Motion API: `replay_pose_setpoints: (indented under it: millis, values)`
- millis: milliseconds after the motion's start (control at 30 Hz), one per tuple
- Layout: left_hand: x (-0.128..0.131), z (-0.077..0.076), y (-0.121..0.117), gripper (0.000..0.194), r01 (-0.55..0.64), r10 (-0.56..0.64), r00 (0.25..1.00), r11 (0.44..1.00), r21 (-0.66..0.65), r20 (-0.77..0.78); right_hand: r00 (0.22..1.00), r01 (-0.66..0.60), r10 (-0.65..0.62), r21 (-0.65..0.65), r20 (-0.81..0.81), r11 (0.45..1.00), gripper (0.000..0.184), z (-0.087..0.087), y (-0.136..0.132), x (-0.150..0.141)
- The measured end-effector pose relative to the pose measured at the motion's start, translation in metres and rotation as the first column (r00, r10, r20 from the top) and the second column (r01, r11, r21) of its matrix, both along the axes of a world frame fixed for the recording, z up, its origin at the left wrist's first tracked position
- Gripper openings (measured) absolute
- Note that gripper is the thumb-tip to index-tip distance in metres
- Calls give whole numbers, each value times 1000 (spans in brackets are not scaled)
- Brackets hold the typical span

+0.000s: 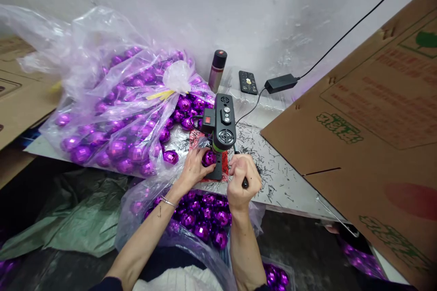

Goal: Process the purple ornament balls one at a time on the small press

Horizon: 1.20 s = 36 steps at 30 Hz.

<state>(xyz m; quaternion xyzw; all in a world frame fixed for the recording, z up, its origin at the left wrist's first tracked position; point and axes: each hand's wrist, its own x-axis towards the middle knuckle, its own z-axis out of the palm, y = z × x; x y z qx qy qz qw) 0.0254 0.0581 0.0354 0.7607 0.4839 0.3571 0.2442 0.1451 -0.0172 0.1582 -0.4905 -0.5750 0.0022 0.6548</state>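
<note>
A black bench press machine with a red switch stands on the worktop. My left hand grips a shiny purple faceted ball under the machine's head, above its dark base plate. Closed in a fist, my right hand holds the machine's lever handle, whose black end shows below the fingers. Left of the machine, a large clear plastic bag full of purple balls lies on the worktop. Another open bag of purple balls sits below the worktop's edge, under my forearms.
Behind the machine are a thermos-like bottle, a phone and a black power adapter with its cable. Short dark bits litter the white worktop. A large cardboard box stands at right; more cardboard is at left.
</note>
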Motion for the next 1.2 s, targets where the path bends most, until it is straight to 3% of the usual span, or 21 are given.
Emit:
replay_pose_setpoints:
  millis: [167,333,667,933,1067,1200]
  values:
    - [2,-13,3,61,-43,49,991,998,-47,126,1000,0,-1,9,22,1000,34,-1,0,0]
    - [-1,-27,0,64,2,12,972,998,-60,233,999,25,-26,25,24,999,34,-5,0,0]
    - [8,-19,-6,61,40,-39,996,999,-3,86,999,36,-36,17,26,999,33,-9,-1,0]
    - [8,-35,-6,69,6,0,986,999,-36,169,998,54,-55,26,29,998,34,-11,0,0]
    - [8,-34,-7,67,5,1,985,999,-36,172,998,51,-52,30,27,998,35,-22,-2,0]
    - [8,-33,-7,65,5,0,986,1000,-27,167,998,43,-45,65,35,997,34,-48,-3,1]
